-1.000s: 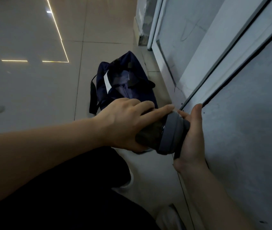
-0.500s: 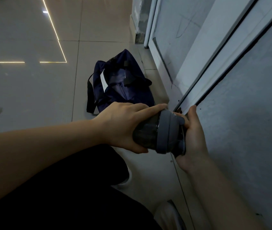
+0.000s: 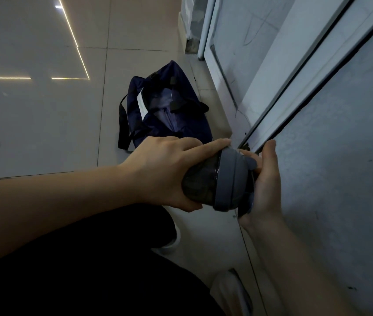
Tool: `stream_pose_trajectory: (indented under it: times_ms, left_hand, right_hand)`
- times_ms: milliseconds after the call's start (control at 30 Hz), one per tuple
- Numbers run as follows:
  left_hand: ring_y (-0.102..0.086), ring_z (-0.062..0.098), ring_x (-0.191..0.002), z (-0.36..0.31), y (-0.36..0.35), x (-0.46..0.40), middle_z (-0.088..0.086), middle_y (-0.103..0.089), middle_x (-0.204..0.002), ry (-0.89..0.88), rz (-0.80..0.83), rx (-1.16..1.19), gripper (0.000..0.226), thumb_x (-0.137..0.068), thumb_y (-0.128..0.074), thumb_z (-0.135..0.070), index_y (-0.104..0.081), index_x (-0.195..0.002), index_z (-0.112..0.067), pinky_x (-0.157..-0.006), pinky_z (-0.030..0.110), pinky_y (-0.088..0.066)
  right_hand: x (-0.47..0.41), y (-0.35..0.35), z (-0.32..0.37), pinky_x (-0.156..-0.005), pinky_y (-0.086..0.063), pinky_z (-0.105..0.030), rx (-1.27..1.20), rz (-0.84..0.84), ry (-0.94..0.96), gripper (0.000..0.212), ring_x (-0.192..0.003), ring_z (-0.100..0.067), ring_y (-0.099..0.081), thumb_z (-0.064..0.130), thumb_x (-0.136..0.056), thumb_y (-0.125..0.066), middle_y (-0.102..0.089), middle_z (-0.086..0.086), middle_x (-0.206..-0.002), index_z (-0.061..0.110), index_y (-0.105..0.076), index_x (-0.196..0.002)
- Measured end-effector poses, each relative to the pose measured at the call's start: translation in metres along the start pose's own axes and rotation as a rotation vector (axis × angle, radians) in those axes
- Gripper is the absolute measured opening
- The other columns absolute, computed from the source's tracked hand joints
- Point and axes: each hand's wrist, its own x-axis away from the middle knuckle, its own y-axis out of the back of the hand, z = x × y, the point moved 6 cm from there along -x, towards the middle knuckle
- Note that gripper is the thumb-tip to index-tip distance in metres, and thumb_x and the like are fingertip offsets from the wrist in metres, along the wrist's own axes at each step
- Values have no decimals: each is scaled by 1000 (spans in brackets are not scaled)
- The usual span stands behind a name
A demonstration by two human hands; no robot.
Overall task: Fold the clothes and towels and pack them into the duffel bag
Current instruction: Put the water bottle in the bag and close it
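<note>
Hands on a bottle point(image 3: 206, 181), held level above the floor point(image 3: 33, 122). Left hand point(image 3: 162, 172) wraps the dark, see-through body, forefinger stretched along the top toward the lid point(image 3: 231, 179); right hand point(image 3: 265, 185) cups the grey lid from its end, thumb up beside the wall point(image 3: 340, 179). Both hands grasp — neither is released. Bag point(image 3: 167, 110), dark blue, lies on the floor beyond the hands, close to the door frame point(image 3: 272, 87), its mouth apparently open with a white tag showing.

Step in hand, by judgement: seating or tightening the lid before the bottle goes anywhere near fabric. To do it well, steady the body with the left hand, turn or press only with the right, and check that the cap sits flush all round — a loose lid would wet packed clothes.

Hidden or unclear: no clothes or towels appear in view. Right fingers are masked by the lid. Bottle contents cannot be told in the dim light, nor what the bag holds. A dark-clad leg and pale shoes are cut off at the lower edge.
</note>
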Motion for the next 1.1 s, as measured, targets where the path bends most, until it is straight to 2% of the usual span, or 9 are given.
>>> stream_pose_trajectory:
  times_ms: [233,400,533,633,700,800,900,1000,1100]
  left_hand:
    - [-65,21,-88,0,-4,5,-1,-63,-115,2,-40,-30,103,-63,-71,-63,-25,-147,-26,-66,40,-56]
    - [-62,19,-102,17,-33,2,-4,-57,-126,68,127,23,109,-62,-71,-67,-12,-147,-35,-76,35,-52]
    - [-53,15,-116,33,-64,7,-11,-46,-137,144,346,0,113,-63,-66,-74,7,-145,-46,-87,34,-49]
    - [-49,15,-119,37,-85,9,-12,-41,-140,180,396,-63,115,-64,-64,-76,9,-147,-46,-90,32,-45]
    - [-49,16,-119,41,-97,7,-11,-39,-140,173,396,-81,115,-64,-63,-78,9,-148,-44,-92,33,-43]
    - [-44,18,-124,48,-118,2,-9,-34,-144,138,457,-57,117,-64,-62,-79,14,-147,-44,-99,35,-37]
    - [-31,17,-135,59,-130,0,-10,-19,-153,112,589,-66,111,-68,-55,-81,22,-141,-49,-108,35,-26]
    - [-27,18,-138,101,-128,1,-7,-15,-156,201,600,-126,93,-77,-45,-77,9,-146,-47,-109,36,-27]
    - [-31,27,-137,153,-130,8,3,-20,-155,296,589,-255,72,-90,-45,-59,-11,-151,-39,-105,41,-34]
  right_hand:
    - [-3,0,-4,-85,-52,-53,34,-11,46,59,-95,-35,-67,64,-89,-30,-71,-13,-92,18,-67,-92]
    - [-18,-3,-24,-84,-53,-49,79,8,-51,63,-97,-34,-67,63,-94,-27,-72,-14,-96,14,-67,-94]
    - [-27,-3,-49,-88,-53,-52,107,22,-154,73,-98,-33,-68,76,-78,-28,-73,-13,-97,17,-68,-95]
    - [-32,1,-72,-74,-58,-50,142,38,-317,83,-96,-35,-67,86,-64,-29,-69,-11,-107,26,-62,-110]
    - [-35,5,-84,-67,-59,-51,128,57,-369,86,-98,-33,-66,87,-58,-39,-62,-8,-117,32,-53,-123]
    - [-42,9,-92,-69,-59,-52,60,95,-337,74,-101,-32,-64,60,-61,-67,-58,-6,-120,28,-47,-125]
    - [-57,17,-114,-81,-54,-60,20,85,-325,94,-105,-30,-63,51,-43,-90,-60,-5,-120,26,-48,-123]
    - [-72,33,-139,-85,-52,-62,60,-31,-316,95,-106,-29,-62,53,-39,-87,-60,-4,-119,28,-48,-122]
    - [-87,51,-159,-86,-54,-56,91,-136,-313,86,-104,-24,-61,50,-49,-87,-59,1,-115,31,-45,-122]
